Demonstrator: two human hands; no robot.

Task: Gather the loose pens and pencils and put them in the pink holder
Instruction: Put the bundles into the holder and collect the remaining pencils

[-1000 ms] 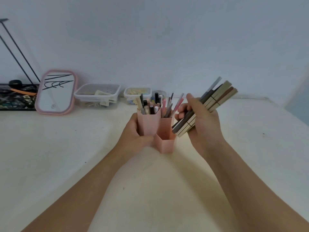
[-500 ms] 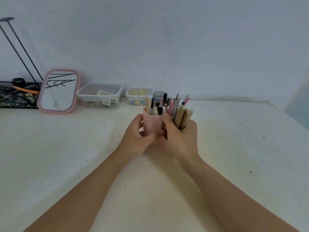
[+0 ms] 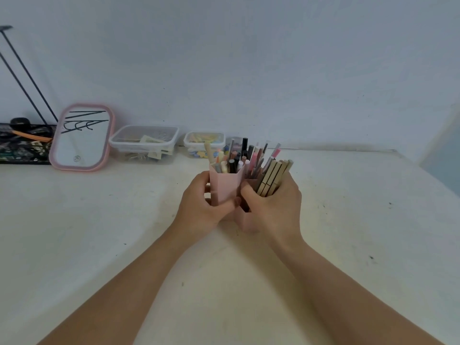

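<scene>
The pink holder [image 3: 227,188] stands on the table [image 3: 99,232] between my two hands, its tall section already crowded with pens and brushes. A second ago I held the bundle of tan pencils [image 3: 271,177] up and slanted, clear of the holder; now the bundle stands nearly upright, its lower end down in the shorter section on my right-hand side. My right hand [image 3: 272,207] curls around the bundle, fingers wrapped on the far side, thumb pressed near the holder's wall. My left hand [image 3: 204,207] grips the tall section, thumb across the front, keeping it steady. I judge the pencils nearly seated, so letting go comes next. Beyond my hands, near the wall, sit two clear boxes [image 3: 144,143] and a pink-framed mirror [image 3: 82,136].
</scene>
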